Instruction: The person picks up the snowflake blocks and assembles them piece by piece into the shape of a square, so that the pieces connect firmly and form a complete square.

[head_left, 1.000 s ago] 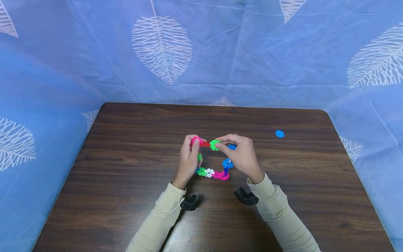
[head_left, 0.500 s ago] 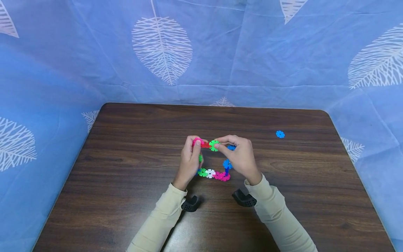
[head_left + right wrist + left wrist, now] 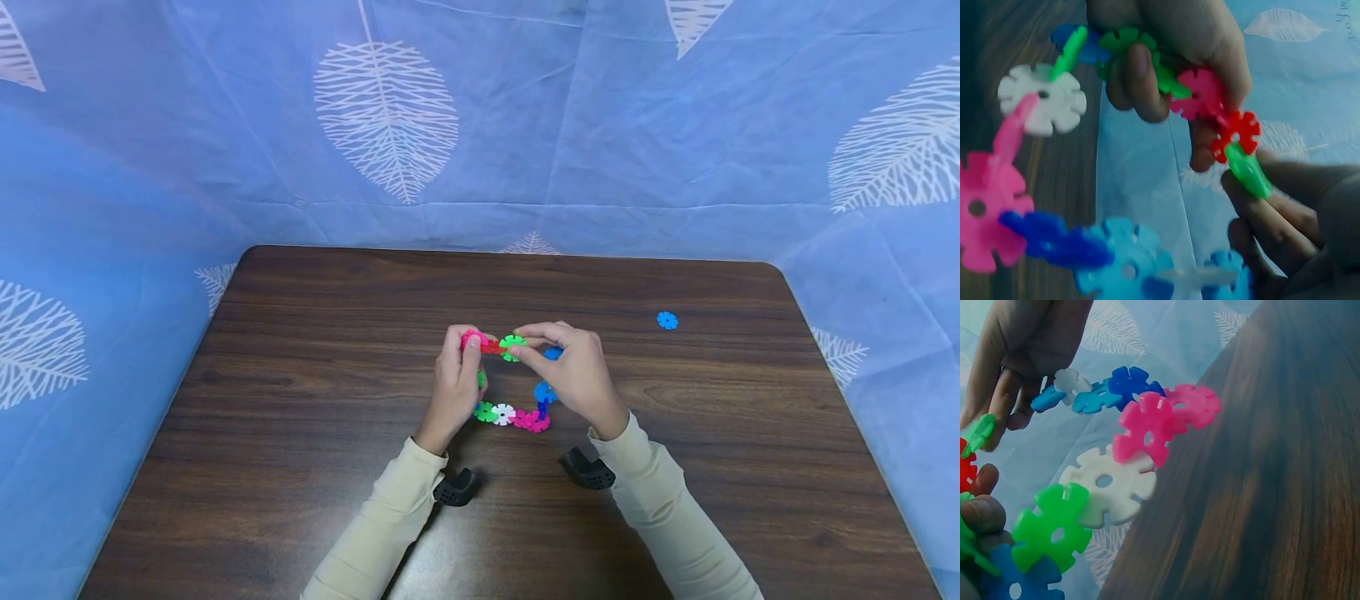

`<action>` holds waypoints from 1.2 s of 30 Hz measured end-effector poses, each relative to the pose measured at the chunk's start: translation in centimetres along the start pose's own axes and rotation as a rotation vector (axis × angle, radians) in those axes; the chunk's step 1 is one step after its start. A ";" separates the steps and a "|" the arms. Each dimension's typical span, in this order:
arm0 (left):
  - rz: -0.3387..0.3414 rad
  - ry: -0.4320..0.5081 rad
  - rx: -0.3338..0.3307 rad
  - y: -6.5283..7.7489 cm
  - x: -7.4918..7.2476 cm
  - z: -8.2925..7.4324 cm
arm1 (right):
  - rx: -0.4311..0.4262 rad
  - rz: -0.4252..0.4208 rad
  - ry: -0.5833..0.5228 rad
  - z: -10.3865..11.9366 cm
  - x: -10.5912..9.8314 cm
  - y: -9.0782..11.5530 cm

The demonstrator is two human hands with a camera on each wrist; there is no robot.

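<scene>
A chain of notched plastic snowflake discs curves in a loop between the hands. My left hand [image 3: 450, 387] grips it near one end, its thumb over a pink disc [image 3: 1197, 94]. From there a red disc [image 3: 1242, 128] sticks out to the right. The right hand [image 3: 583, 377] pinches a green disc [image 3: 513, 347] between thumb and fingers, its edge right at the red disc. Lower down, the chain runs through a second green disc [image 3: 1054, 525], a white disc [image 3: 1107, 487], pink discs [image 3: 531, 420] and a dark blue disc [image 3: 1132, 384]. Its other end, light blue [image 3: 1229, 278], hangs beneath the right hand.
A loose blue disc [image 3: 667, 321] lies on the dark wooden table [image 3: 712, 392], towards the back right. Blue cloth [image 3: 600, 125] with white leaf prints hangs behind the table and along its sides. Black wrist devices [image 3: 457, 487] sit under both cuffs.
The left hand has shifted slightly right with the chain, bringing the pink and red discs a little closer to the green disc. The right hand has stayed nearly in place, still pinching it.
</scene>
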State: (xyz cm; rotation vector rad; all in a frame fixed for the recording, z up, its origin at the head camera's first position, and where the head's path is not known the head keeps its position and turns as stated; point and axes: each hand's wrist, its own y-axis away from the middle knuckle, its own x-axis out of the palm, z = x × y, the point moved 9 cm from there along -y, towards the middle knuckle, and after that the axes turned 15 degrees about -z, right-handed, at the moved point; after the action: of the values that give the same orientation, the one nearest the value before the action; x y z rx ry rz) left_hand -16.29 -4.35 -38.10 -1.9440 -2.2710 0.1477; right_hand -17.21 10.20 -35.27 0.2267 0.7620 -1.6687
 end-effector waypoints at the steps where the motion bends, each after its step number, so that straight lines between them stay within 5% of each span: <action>1: -0.006 0.005 -0.002 -0.1 -0.1 0.0 | -0.002 0.003 -0.002 -0.1 -0.2 -0.1; 8: -0.056 0.058 -0.054 -0.6 -0.8 0.6 | 0.031 -0.137 0.009 -3.6 -4.7 -2.3; 14: -0.069 0.053 -0.076 -0.8 -1.2 1.0 | 0.073 -0.237 0.070 -10.9 -9.0 -3.8; 19: -0.057 0.077 -0.070 -0.9 -1.2 1.0 | 0.163 -0.267 0.225 -15.5 -11.7 -3.9; 28: -0.065 0.111 -0.059 -1.0 -1.2 1.1 | 0.366 -0.317 0.399 -22.4 -14.3 -2.7; 36: -0.062 0.135 -0.062 -1.2 -1.3 1.9 | 0.444 -0.246 0.443 -25.3 -14.4 -2.2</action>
State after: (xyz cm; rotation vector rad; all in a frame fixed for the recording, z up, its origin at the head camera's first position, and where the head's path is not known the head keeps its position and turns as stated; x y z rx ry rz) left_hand -17.62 -5.74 -39.84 -1.8487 -2.2693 -0.0599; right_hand -22.05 36.87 -46.09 0.8663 0.7537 -2.0422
